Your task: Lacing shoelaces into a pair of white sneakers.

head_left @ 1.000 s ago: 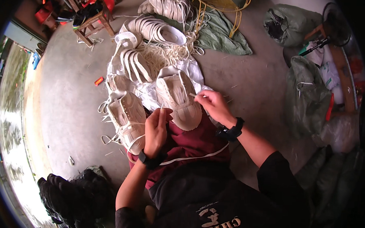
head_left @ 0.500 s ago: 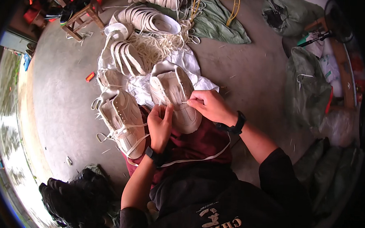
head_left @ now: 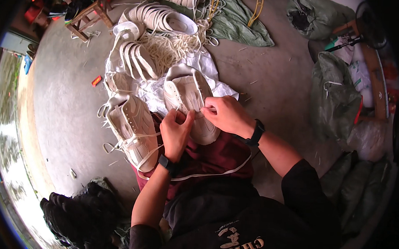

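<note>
both hands on a white shoe (head_left: 188, 101) lying across the lap, toe pointing away, resting on dark red cloth (head_left: 216, 154). left hand (head_left: 176, 133) fingers pinched together on a white lace (head_left: 175, 114) at the near side of the shoe. right hand (head_left: 226, 115) fingers curled, pressed on the shoe's lacing, tips closed on lace. second white shoe (head_left: 134, 130) just beside, to the left, laces loose. heap of white shoes (head_left: 140, 59) and loose laces (head_left: 171, 50) beyond, on the concrete floor (head_left: 62, 100).
</note>
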Motion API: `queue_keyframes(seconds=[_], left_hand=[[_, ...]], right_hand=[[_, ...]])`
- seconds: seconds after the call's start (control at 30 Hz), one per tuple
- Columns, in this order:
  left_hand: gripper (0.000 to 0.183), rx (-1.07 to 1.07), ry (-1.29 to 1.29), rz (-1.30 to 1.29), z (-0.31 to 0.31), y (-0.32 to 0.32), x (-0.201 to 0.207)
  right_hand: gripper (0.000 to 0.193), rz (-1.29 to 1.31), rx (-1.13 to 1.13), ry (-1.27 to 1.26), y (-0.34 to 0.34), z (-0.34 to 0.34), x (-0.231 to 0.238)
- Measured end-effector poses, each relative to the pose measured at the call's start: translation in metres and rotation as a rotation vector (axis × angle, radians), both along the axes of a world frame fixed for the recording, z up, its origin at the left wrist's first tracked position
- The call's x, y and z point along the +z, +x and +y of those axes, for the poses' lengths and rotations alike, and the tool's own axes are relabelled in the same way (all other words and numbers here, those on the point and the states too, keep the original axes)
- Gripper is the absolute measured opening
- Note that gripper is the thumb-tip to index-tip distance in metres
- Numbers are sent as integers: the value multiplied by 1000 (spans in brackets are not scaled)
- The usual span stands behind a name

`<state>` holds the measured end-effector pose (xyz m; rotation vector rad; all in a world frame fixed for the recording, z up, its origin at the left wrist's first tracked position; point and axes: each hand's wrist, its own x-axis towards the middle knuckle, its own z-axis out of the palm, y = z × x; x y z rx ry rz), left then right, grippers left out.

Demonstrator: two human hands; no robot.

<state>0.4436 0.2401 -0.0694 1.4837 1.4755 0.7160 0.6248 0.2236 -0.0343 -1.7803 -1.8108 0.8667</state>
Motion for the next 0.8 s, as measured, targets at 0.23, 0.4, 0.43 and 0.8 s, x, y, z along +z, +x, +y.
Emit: queue_keyframes(seconds=[0.23,0.4,0.43,0.8], left_hand=[[36,0,-24,-69,-5,-6,-9],[22,-51,141,-57,-14,-8,6],[22,-50,142,-58,-16,-7,7],[15,-145,261,-19,-13,-12,20]], right_hand=[[22,-106,96,31,-6,-1,1],[20,-169,146,29,-7,-2,8],[20,-200,156,39,-11,-2,10],[44,-240,27,45,-5,-4,11]])
